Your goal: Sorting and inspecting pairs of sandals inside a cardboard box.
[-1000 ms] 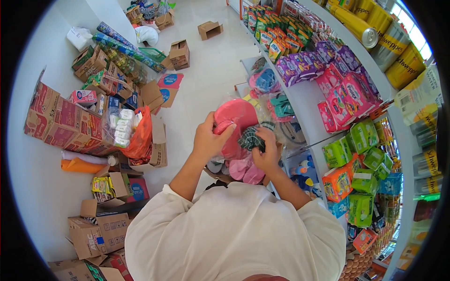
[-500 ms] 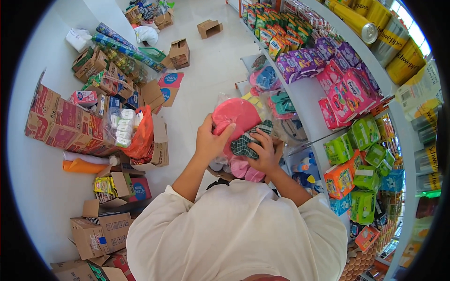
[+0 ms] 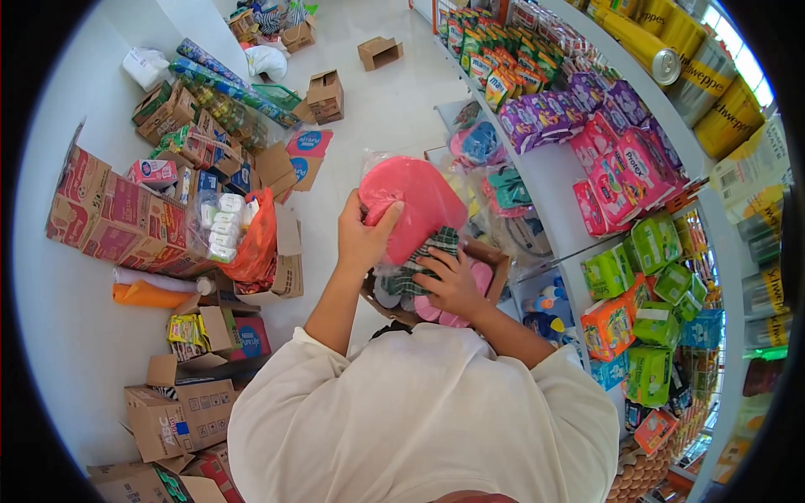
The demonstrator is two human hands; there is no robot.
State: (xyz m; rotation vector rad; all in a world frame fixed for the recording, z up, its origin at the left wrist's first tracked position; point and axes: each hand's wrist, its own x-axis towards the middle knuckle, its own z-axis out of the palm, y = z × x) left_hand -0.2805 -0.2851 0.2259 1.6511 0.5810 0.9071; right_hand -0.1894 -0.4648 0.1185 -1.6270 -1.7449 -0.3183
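My left hand [image 3: 362, 237] grips the lower left edge of a pink rounded item in clear plastic wrap [image 3: 412, 203], holding it up in front of me. Below it, my right hand [image 3: 453, 283] holds a green checked cloth item [image 3: 419, 260] against the pink one. Both hands are over an open cardboard box [image 3: 495, 256] that holds more pink pieces [image 3: 436, 312]. The box stands beside a white shelf unit [image 3: 549, 180] on my right.
The shelves on the right carry purple, pink, green and orange packets [image 3: 646, 243] and yellow cans [image 3: 713, 75]. On the left floor lie many cardboard boxes [image 3: 109, 218], an orange bag [image 3: 256, 243] and a pack of small white bottles [image 3: 220, 226]. White floor stretches ahead.
The pink wrapped item has risen slightly and tilted in my left hand. My right hand has shifted lower onto the green checked cloth.
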